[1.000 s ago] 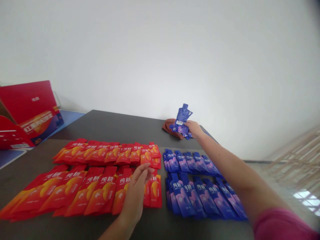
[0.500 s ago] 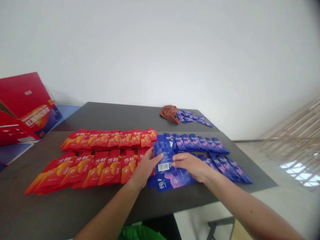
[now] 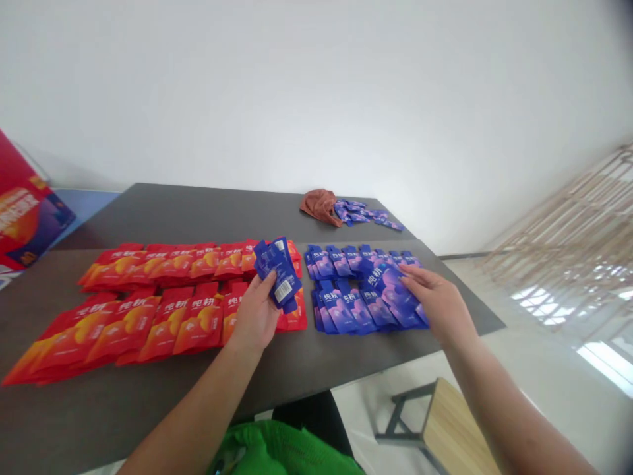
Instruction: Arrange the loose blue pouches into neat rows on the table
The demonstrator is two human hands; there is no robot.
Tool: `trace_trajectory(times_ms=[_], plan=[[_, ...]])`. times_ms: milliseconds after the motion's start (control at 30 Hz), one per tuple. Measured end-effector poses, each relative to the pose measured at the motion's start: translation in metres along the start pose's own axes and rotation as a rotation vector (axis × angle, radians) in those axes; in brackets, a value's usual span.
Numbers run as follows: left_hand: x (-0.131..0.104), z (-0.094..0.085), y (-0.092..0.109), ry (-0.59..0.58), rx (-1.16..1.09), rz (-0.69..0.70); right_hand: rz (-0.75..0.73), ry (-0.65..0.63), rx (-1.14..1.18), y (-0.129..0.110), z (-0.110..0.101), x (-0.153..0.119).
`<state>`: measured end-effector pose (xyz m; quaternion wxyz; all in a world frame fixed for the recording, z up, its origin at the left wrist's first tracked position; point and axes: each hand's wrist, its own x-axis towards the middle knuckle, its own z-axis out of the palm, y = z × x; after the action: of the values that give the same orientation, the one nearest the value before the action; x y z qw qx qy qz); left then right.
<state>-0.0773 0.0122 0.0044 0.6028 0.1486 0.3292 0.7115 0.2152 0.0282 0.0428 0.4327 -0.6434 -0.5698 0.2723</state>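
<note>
My left hand (image 3: 258, 311) is closed on a few small dark-blue pouches (image 3: 281, 272), fanned slightly, with the barcode side up. They are held over the right end of the red-orange pouches (image 3: 141, 324), which lie overlapping in two rows. My right hand (image 3: 435, 293) pinches the right edge of a larger-looking blue-purple pouch (image 3: 388, 285), its printed front up. That pouch is above two rows of blue-purple pouches (image 3: 341, 307) on the right of the table and hides part of them.
On the dark grey table (image 3: 208, 214), a brown bag (image 3: 321, 207) lies at the back beside loose blue pouches (image 3: 363, 212). A red carton (image 3: 22, 211) stands at the left. A wooden-topped stool (image 3: 455, 425) is below the right front edge, and a white wall (image 3: 297, 92) rises behind.
My hands have moved apart: the left went left with the barcode-side pouches, the right went right with a blue-purple pouch. The view has shifted, with more stool showing and less carton.
</note>
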Motion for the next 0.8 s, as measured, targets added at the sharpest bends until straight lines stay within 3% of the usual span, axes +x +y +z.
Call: trace_trajectory(times_ms=[100, 200, 267, 400, 500, 800], plan=[[-0.005, 0.002, -0.007, -0.022, 0.032, -0.043, -0.282, 0.082, -0.398, 0.015, 0.004, -0.009], [-0.008, 0.002, -0.011, -0.026, 0.069, -0.053, -0.579, -0.014, -0.676, 0.028, 0.023, -0.025], [-0.008, 0.002, -0.011, -0.026, 0.078, -0.051, -0.694, -0.101, -0.799, 0.034, 0.039, -0.033], [-0.007, 0.001, -0.010, -0.019, 0.071, -0.054, -0.704, -0.234, -0.932, 0.038, 0.069, -0.044], [-0.007, 0.001, -0.010, -0.011, 0.062, -0.048, -0.680, -0.250, -0.884, 0.038, 0.079, -0.048], [-0.007, 0.000, -0.014, -0.039, 0.066, -0.056, -0.585, 0.085, -0.656, 0.034, 0.041, -0.050]])
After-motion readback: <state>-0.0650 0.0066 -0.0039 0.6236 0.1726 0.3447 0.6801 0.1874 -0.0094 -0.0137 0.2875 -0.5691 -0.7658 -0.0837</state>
